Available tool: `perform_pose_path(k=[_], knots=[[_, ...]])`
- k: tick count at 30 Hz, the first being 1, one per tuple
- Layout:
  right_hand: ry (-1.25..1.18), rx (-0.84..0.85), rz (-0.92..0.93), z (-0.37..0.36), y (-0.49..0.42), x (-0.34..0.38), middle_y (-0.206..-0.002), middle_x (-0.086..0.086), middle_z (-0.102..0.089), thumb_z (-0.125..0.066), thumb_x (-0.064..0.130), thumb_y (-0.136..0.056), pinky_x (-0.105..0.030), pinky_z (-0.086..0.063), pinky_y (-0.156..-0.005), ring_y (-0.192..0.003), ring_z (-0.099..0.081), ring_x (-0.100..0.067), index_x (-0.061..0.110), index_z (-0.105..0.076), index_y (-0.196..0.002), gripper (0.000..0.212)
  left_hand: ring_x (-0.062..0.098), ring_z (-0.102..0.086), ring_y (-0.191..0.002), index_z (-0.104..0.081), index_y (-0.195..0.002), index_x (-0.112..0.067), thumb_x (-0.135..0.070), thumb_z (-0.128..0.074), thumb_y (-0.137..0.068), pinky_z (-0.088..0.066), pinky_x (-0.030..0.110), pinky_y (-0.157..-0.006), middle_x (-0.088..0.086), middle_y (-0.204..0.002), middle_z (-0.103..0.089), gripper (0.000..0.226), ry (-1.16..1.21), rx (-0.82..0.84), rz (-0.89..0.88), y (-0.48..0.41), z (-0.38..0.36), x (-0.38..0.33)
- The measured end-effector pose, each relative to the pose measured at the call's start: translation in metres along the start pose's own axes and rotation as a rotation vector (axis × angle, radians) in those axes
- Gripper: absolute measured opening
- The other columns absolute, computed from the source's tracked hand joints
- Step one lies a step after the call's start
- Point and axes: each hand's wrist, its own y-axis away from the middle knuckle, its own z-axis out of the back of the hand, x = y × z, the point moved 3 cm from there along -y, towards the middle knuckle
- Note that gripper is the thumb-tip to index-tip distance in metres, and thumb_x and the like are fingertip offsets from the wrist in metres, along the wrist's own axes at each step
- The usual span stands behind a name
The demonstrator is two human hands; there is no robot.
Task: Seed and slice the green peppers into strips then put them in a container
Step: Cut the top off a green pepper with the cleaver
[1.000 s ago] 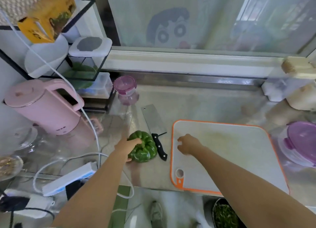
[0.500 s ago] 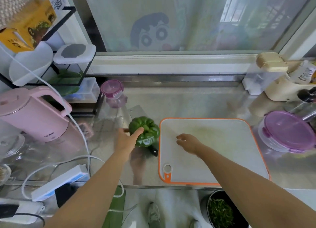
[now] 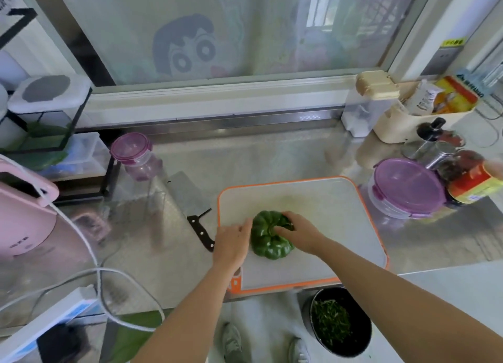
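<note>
Holds green pepper (image 3: pixel 270 237) with both grips on the orange-rimmed cutting board (image 3: pixel 326 199), in the board's left half, toward the front edge. Sets the pepper down with its dimpled end facing up and tilted a little toward the camera.

Lays left grip (image 3: pixel 231 243) against the pepper's left flank: fingers nearly straight, resting along the skin, thumb out of sight. Curls right grip (image 3: pixel 295 232) over the pepper's top and far right side: thumb near the central dent, fingers wrapped round a lobe, so a narrow grip closed on the pepper itself.

Has the cleaver (image 3: pixel 190 196) flat on the steel bench (image 3: pixel 272 155), just left of the board, blade pointing away toward the window, black handle toward the front and close to the left wrist. Cannot tell whether handle and board rim touch.

Has a round container with purple lid (image 3: pixel 408 185) on the bench, just right of the board, lid on. Has a smaller purple-lidded jar (image 3: pixel 130 150) well apart at the back left, beside a black wire rack, and a pink kettle (image 3: pixel 24 213) at the far left with a white cable (image 3: pixel 89 251) trailing in front of it. Shows, below the bench's front edge, a dark bowl (image 3: pixel 364 332) of green shreds.
</note>
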Motion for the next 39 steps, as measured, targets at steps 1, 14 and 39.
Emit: perform_pose_path(k=[1,14,39], knots=[[0.009,-0.015,-0.011,-0.001,-0.002,0.001,-0.125,-0.011,-0.054,-0.058,0.041,-0.091,-0.034,-0.045,-0.091,-0.109,-0.054,-0.026,0.015,-0.047,-0.133,0.051,0.035,-0.054,-0.109,-0.055,-0.124,-0.003,-0.032,-0.036,-0.103,-0.042,0.037,-0.091,0.019,-0.116,-0.061,0.04,-0.076,-0.098,-0.001,-0.005,0.011,0.008],[-0.053,-0.01,-0.079,0.002,-0.006,0.001,-0.121,-0.008,-0.052,-0.059,0.043,-0.088,-0.033,-0.046,-0.084,-0.105,-0.054,-0.024,0.017,-0.046,-0.13,0.051,0.034,-0.071,-0.066,-0.052,-0.103,0.002,-0.028,-0.065,-0.082,-0.059,0.041,-0.076,0.015,-0.077,-0.071,0.039,0.151,-0.105,0.46,-0.054,0.027,0.084],[-1.106,-0.232,-0.112,0.072,0.037,-0.001,-0.069,-0.01,-0.047,-0.049,0.007,-0.098,-0.022,-0.044,-0.041,-0.038,-0.038,-0.01,0.01,-0.04,-0.106,0.012,0.023,-0.062,-0.085,-0.063,-0.097,-0.019,-0.031,-0.049,-0.098,-0.045,0.033,-0.074,0.001,-0.088,-0.064,0.018,0.174,-0.185,-0.171,0.023,0.014,-0.057]])
